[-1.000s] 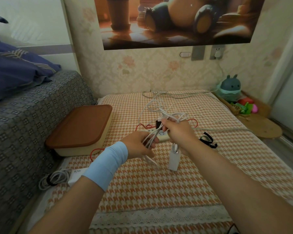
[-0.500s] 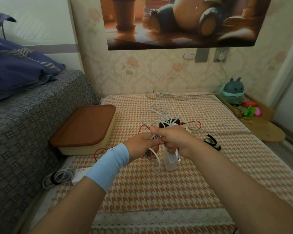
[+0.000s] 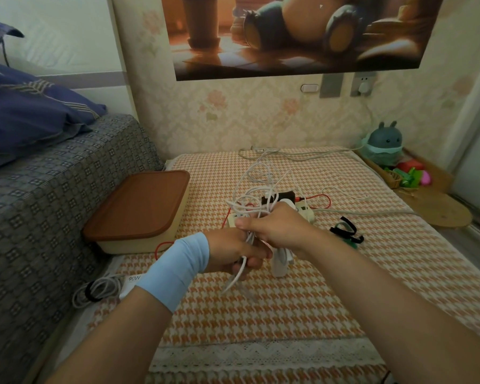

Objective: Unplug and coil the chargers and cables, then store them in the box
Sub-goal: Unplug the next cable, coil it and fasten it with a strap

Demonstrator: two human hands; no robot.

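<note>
The fingers of our left hand (image 3: 230, 252) are curled round several strands of white cable (image 3: 257, 187), and one loose end hangs out beneath the fist. Touching it on the right, our right hand (image 3: 279, 228) grips the same bundle: the fingers are folded over it and the thumb (image 3: 243, 223) lies straight along the top. Above both fists the cable rises in untidy loops. Below the right hand hangs a white charger brick (image 3: 278, 263), clear of the cloth. A pale blue wristband (image 3: 175, 268) wraps the left wrist.

Just behind the hands lies a white power strip (image 3: 306, 213) with a black adapter (image 3: 281, 195) plugged in and a red cable (image 3: 323, 197) curling round it. Black straps (image 3: 344, 230) lie near the right forearm. All of this rests on an orange houndstooth cloth (image 3: 261, 306).

The box (image 3: 139, 209) — cream, with a brown lid on — sits to the left against the grey patterned bed (image 3: 53, 203). Nearer us, beside the bed, lies a second white charger marked 90W (image 3: 130, 281) with its cable coiled and bound (image 3: 94, 291). A grey cable (image 3: 288, 156) runs along the far edge of the cloth.
</note>
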